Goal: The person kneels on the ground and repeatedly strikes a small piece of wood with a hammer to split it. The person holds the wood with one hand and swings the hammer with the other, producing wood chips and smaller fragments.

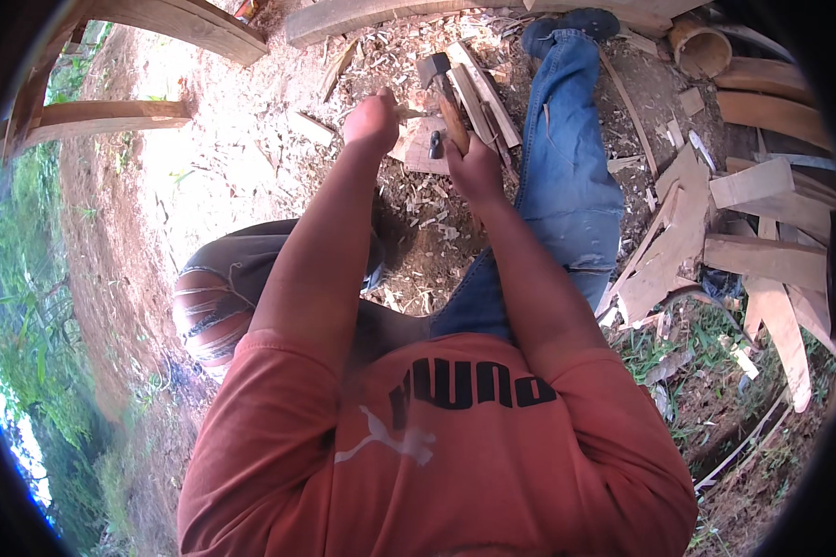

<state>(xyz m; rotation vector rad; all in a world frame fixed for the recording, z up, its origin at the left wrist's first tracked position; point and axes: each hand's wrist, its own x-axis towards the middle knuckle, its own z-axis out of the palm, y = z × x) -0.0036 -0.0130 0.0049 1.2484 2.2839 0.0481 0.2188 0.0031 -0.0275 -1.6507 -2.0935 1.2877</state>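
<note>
My right hand (474, 167) is wrapped round the lower end of a wooden handle. It belongs to a hatchet (450, 107), whose dark, broad metal head points away from me, up off the ground. My left hand (372, 123) is closed on a small, pale piece of wood (407, 112), its thin end sticking out to the right toward the hatchet handle. Below and between the hands lies a flat-topped wooden block (425, 160). A small dark metal piece (435, 144) shows just over it, close to my right fingers; its kind is unclear.
Wood chips cover the ground around the block. Cut sticks (478, 97) lie just beyond my right hand. My jeans-clad leg (571, 158) stretches out on the right. Boards and offcuts (762, 251) are piled at far right, near a hollow round log (699, 48). Curved beams (176, 23) stand at upper left.
</note>
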